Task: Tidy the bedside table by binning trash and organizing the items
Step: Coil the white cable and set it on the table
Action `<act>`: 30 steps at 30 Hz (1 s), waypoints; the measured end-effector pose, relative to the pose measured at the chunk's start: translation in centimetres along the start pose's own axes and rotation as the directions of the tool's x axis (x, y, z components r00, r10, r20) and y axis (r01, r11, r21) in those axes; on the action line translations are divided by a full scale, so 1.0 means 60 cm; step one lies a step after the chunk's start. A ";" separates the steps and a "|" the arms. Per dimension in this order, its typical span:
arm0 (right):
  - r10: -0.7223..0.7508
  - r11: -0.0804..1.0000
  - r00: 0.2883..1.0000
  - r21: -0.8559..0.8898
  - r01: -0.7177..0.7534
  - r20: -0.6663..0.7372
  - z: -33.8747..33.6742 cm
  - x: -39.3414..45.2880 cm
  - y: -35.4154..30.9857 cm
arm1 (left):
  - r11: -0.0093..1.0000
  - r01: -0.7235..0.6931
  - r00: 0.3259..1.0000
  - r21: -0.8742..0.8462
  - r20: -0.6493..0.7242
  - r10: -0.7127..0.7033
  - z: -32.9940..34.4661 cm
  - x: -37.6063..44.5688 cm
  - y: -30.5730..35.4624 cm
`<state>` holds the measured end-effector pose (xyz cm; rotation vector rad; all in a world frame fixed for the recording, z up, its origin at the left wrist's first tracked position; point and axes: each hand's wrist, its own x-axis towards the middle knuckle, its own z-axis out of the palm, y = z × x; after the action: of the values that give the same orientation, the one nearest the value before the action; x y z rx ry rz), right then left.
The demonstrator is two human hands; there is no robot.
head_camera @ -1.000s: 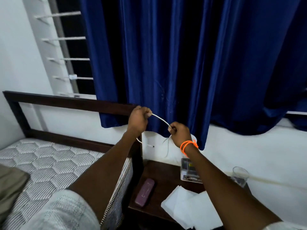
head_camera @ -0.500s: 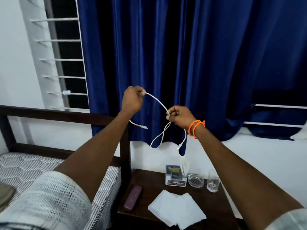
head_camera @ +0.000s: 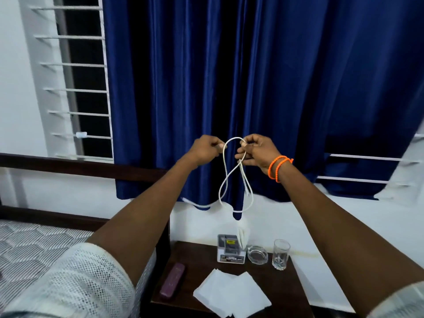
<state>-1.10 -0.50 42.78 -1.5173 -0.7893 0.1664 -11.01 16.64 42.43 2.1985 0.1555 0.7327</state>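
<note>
Head view, both hands (head_camera: pixel 206 149) (head_camera: pixel 257 152) pinching white cable (head_camera: pixel 226 177), dark bedside table (head_camera: pixel 202 260) w/ tissues (head_camera: pixel 231 297), blue curtain (head_camera: pixel 252 88).

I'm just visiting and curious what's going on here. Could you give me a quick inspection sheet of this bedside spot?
Surface: dark wooden bedside table, beside the bed.
Job's things: thin white charging cable, held up in loops in front of the curtain.
Clutter: white paper sheets at the table's front; maroon oblong case at its left; small white box, clear glass ashtray and clear drinking glass along the back.
Grippers: left hand and right hand each pinch the cable; orange bands on the right wrist.
Cables: only the one held; one end trails left.
Surroundings: blue curtain, barred window, quilted mattress.
</note>
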 end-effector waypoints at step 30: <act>0.289 0.878 0.956 -0.411 -0.246 0.044 -0.043 -0.022 0.113 | 0.936 0.025 0.887 -0.351 -0.424 -0.183 0.002 0.017 0.039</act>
<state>1.84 -2.68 36.41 -2.0253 -0.7196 0.3066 -10.41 15.34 44.51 1.6524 0.3550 1.1141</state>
